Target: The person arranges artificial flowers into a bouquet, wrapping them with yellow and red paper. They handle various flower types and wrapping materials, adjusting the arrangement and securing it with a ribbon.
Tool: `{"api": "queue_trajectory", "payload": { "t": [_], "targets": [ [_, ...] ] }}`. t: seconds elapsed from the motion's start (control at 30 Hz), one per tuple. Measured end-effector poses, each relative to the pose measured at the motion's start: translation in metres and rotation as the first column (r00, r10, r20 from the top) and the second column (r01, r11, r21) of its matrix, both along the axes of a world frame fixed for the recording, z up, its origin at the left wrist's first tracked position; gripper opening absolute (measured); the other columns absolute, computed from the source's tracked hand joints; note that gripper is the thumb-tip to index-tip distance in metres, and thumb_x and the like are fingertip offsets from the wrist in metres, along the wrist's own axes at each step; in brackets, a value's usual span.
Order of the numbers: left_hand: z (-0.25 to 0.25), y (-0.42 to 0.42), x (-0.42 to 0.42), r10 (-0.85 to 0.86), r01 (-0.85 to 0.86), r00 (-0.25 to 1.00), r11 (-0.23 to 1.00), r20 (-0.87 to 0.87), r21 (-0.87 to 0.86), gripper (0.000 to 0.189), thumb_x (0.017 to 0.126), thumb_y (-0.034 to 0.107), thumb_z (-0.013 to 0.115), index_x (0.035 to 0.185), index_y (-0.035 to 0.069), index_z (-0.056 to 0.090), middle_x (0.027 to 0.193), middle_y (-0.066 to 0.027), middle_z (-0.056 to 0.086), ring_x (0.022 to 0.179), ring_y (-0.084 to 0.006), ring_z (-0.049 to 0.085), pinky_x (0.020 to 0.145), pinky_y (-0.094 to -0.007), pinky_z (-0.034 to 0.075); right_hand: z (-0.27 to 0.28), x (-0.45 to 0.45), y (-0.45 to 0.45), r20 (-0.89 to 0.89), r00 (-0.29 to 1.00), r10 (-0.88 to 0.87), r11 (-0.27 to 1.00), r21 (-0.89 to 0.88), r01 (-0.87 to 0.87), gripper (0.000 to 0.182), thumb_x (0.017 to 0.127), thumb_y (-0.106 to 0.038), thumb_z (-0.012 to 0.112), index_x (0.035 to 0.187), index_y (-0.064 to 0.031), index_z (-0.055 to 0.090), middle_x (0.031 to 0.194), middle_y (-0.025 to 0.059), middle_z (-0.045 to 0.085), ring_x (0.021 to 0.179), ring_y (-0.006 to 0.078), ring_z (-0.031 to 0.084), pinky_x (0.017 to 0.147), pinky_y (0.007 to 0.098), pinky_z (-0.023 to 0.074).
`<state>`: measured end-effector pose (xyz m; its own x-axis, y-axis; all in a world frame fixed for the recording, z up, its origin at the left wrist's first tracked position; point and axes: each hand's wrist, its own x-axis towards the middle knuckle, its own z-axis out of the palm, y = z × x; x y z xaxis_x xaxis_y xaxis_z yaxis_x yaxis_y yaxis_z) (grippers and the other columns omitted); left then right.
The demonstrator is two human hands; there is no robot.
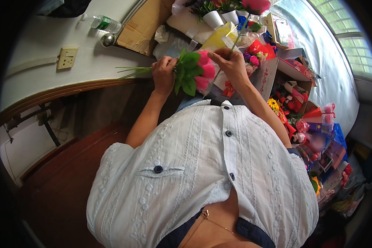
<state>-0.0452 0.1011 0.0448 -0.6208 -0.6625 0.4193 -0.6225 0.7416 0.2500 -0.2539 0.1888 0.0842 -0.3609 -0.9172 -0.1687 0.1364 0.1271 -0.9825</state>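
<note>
My left hand (164, 74) grips a bunch of artificial flowers just below the leaves. Its pink blooms (205, 71) point right, above broad green leaves (188, 73), and the thin green stems (131, 72) stick out to the left past my fist. Beside the blooms, my right hand (232, 64) pinches the long green stem (238, 36) of a single flower between thumb and fingers. That flower's pink head (256, 5) is at the top edge, partly cut off. The stem's lower end runs down behind the bunch's blooms.
White pots (213, 19) with artificial plants stand at the far side. An open cardboard box (145, 26) lies left of them. To the right are gift boxes (268, 77) and wrapped flowers (293, 99). A plastic bottle (107, 24) lies near the wall socket (67, 58).
</note>
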Motion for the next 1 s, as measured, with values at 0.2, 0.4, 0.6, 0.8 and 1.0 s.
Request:
{"api": "queue_trajectory", "payload": {
  "t": [0.2,0.4,0.6,0.8,1.0],
  "targets": [
    [-0.005,0.0,-0.002,0.004,-0.004,1.0,0.998,-0.007,0.066,0.032,0.062,-0.005,0.054,0.089,0.012,0.059,0.081,-0.0019,0.052,0.082,-0.0212,0.053,0.071,-0.0334,0.035,0.004,-0.006,0.005,-0.034,0.997,0.069,0.996,-0.051,-0.071,0.019,0.076,-0.018,0.066,0.08,0.0006,0.062,0.061,-0.0046,0.053,0.056,0.0011,0.042,0.048,0.0177,0.0331],
    [-0.012,-0.008,0.0,0.042,-0.032,0.996,0.991,-0.075,0.128,0.03,0.061,-0.004,0.053,0.087,0.01,0.059,0.077,-0.0042,0.054,0.077,-0.025,0.055,0.065,-0.0366,0.038,-0.008,-0.018,0.002,-0.193,0.962,0.194,0.981,0.068,-0.184,0.019,0.077,-0.016,0.065,0.084,0.0003,0.061,0.062,-0.0031,0.053,0.056,0.0025,0.044,0.049,0.0183,0.0346],
    [-0.055,-0.017,0.019,0.021,0.142,0.953,0.847,-0.301,0.512,0.019,0.071,-0.002,0.055,0.088,0.006,0.059,0.079,-0.0049,0.061,0.064,-0.0252,0.057,0.056,-0.0313,0.044,-0.014,-0.015,0.001,-0.031,0.998,-0.05,0.999,-0.002,0.05,0.019,0.084,-0.015,0.054,0.095,0.0004,0.055,0.063,0.0009,0.053,0.053,0.0064,0.048,0.048,0.0199,0.0371],
    [-0.05,-0.022,0.033,0.596,0.135,0.775,0.171,-0.212,0.976,0.021,0.08,0.004,0.055,0.101,0.004,0.057,0.086,-0.0028,0.06,0.066,-0.0089,0.053,0.06,-0.0217,0.043,-0.09,-0.032,0.011,0.023,0.997,-0.074,0.98,0.189,0.068,0.018,0.088,-0.012,0.044,0.102,0.0002,0.046,0.069,0.0066,0.058,0.048,0.0105,0.052,0.043,0.0206,0.0393],
    [-0.04,-0.033,0.039,0.613,0.382,0.725,0.019,-0.313,0.924,0.026,0.084,0.007,0.052,0.11,0.006,0.052,0.094,-0.0049,0.06,0.078,-0.0112,0.057,0.067,-0.023,0.044,-0.134,-0.035,0.003,0.065,0.997,-0.04,0.939,0.344,0.015,0.016,0.087,-0.01,0.045,0.098,0.0018,0.047,0.068,0.009,0.057,0.048,0.0129,0.054,0.042,0.0235,0.0419]
  ]
}}
